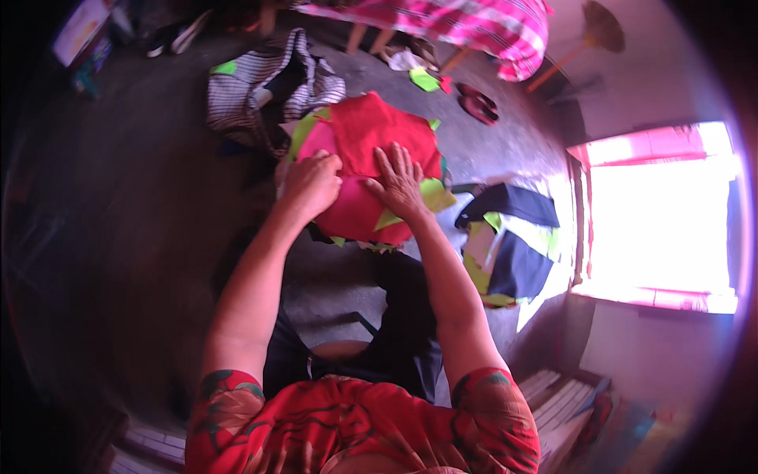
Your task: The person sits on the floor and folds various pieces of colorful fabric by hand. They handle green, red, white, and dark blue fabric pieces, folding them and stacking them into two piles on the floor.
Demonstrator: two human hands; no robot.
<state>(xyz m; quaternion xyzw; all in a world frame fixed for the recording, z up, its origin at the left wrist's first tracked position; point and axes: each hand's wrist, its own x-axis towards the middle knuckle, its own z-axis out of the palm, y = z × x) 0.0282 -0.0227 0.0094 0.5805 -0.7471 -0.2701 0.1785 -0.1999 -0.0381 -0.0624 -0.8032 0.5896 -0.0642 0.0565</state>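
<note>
In front of me is a round, layered pile of cloth pieces with ragged edges. A large red cloth piece (pixel 375 118) covers its far side, and a pinkish-red cloth piece (pixel 359 212) lies on the near side. Lime-green cloth scraps (pixel 436 194) stick out around the rim. My left hand (pixel 314 183) is closed at the left of the pile, its curled fingers gripping cloth near the line where the pieces meet; the fingertips are partly hidden. Flat on the right part of the red cloth rests my right hand (pixel 401 183), fingers spread.
A striped bag (pixel 245 83) slumps on the floor beyond the pile. To the right lies a heap of navy and lime cloth (pixel 517 253), beside a bright window (pixel 659 225). Dark shoes (pixel 478 105), a broom (pixel 602 30) and a table with a pink checked cover (pixel 474 28) are farther off.
</note>
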